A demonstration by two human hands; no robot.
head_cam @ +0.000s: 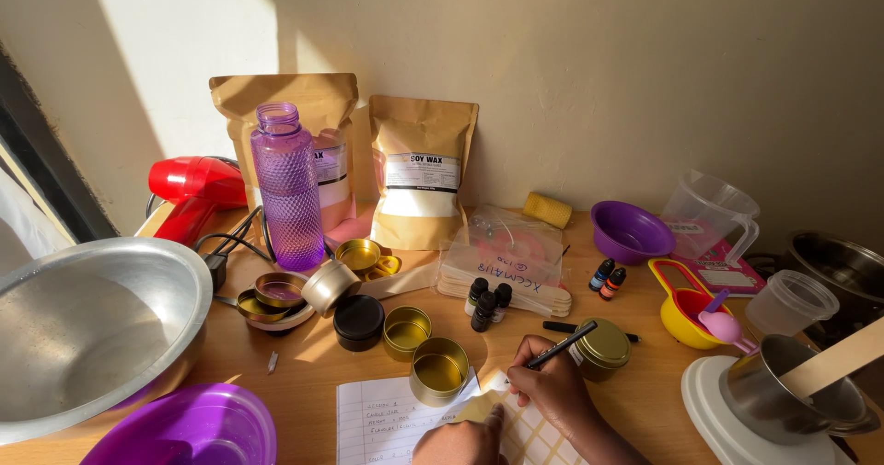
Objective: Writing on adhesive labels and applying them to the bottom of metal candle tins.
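Two hands work at a crowded wooden table [304, 401]: beside a large steel bowl [87, 327], the left hand [460, 442] presses flat on a sheet of yellow labels [534, 437], while the right hand [552, 387] grips a black pen [562, 345] over that sheet, near open gold tins [438, 370].

Black pen [562, 345], slim, capped end up, tilted toward the table's right edge, tip down on the label sheet. Label sheet [529, 433]: pale yellow w/ grid of small rectangular stickers, lying flat at the table's near edge, approx. centre, one corner lifted. Lined paper [382, 419] w/ handwriting lies just left of it, touching, flat.
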